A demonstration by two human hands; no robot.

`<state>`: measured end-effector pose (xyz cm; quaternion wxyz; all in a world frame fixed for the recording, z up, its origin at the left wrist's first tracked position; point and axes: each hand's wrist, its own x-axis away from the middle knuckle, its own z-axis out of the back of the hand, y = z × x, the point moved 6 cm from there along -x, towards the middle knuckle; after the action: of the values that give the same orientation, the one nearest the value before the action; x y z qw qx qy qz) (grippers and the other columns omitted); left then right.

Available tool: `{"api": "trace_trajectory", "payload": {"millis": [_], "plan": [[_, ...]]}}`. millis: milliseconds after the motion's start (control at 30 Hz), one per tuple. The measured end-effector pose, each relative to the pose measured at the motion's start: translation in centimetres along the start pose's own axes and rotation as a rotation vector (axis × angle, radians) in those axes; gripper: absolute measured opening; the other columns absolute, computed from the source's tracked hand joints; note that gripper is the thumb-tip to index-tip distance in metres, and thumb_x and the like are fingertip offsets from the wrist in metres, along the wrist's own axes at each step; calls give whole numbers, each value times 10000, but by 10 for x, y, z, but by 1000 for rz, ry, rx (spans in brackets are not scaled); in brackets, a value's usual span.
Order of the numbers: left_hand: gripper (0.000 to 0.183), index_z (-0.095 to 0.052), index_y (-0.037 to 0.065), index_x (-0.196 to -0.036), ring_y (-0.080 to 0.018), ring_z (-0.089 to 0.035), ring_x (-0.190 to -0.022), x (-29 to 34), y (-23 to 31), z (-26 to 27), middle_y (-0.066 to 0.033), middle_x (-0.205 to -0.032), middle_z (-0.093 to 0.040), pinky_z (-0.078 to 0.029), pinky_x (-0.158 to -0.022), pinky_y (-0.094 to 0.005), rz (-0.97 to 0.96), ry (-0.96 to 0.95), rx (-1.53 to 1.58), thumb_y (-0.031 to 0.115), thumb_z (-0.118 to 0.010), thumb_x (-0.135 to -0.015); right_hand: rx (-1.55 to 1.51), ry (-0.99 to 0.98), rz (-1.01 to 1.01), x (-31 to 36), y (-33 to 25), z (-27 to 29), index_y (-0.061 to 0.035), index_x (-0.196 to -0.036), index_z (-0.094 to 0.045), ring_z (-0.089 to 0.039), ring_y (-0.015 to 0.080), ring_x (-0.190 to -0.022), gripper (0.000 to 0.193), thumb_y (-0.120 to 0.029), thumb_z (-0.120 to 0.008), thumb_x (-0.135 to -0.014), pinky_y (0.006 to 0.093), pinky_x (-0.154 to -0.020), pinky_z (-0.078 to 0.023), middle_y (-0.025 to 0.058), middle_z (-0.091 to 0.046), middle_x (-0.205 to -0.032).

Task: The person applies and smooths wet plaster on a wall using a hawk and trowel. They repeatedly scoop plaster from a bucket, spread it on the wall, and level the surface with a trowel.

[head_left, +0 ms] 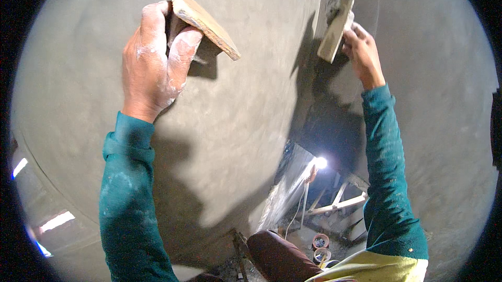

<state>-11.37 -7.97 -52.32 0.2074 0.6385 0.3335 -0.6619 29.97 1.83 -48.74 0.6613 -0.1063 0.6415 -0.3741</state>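
Observation:
My left hand (157, 67), dusted with pale powder, grips a flat beige board (205, 20) with a rough edge. Thumb and fingers close around its underside, and the board tilts down to the right, in front of the grey plastered wall (246, 88). Further right, my right hand (362, 54) is closed on a narrow, pale float (336, 33), seen nearly edge-on at the wall corner. Grey mortar (332, 16) shows beside the float's upper left edge. Whether the float touches the wall, I cannot tell. How the right fingers hold its back is partly hidden.
Another plastered wall (434, 99) rises on the right. Far below, a bright lamp (320, 162) shines near a hanging cable and pale wooden bars (340, 204). Several buckets, including a reddish one (320, 240), stand on the cluttered floor. My knee (280, 256) is beneath me.

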Motion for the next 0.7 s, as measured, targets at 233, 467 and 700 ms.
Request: {"api": "trace_trajectory", "payload": {"millis": [233,467,700], "plan": [[433,-520,18,-1348,-270,-707,-929,-1,-6,16,-182,-1036,-684,-551,-805,-396,91,-72,19,324,-551,-1043,-258,-187,-192,133,47,-22,-12,-1354,-603,-683,160,-1024,394,-234,-618,-1028,338,-881,-561,67,-712,-1173],[266,-473,39,-1082,-154,-650,-570,3,-2,-20,-116,-791,-632,-564,-445,-258,75,-63,360,304,-454,-1072,-309,-67,-339,177,72,-1,6,-1411,-551,-730,173,-973,419,-140,-622,-1024,280,-777,-619,128,-711,-1189],[285,-481,70,-1079,-143,-640,-581,3,13,-4,-87,-777,-613,-555,-464,-252,-98,-48,345,353,-447,-1082,-132,-33,-205,141,80,5,-3,-1314,-601,-694,159,-956,348,-187,-629,-1020,315,-806,-588,117,-702,-1116]]}}
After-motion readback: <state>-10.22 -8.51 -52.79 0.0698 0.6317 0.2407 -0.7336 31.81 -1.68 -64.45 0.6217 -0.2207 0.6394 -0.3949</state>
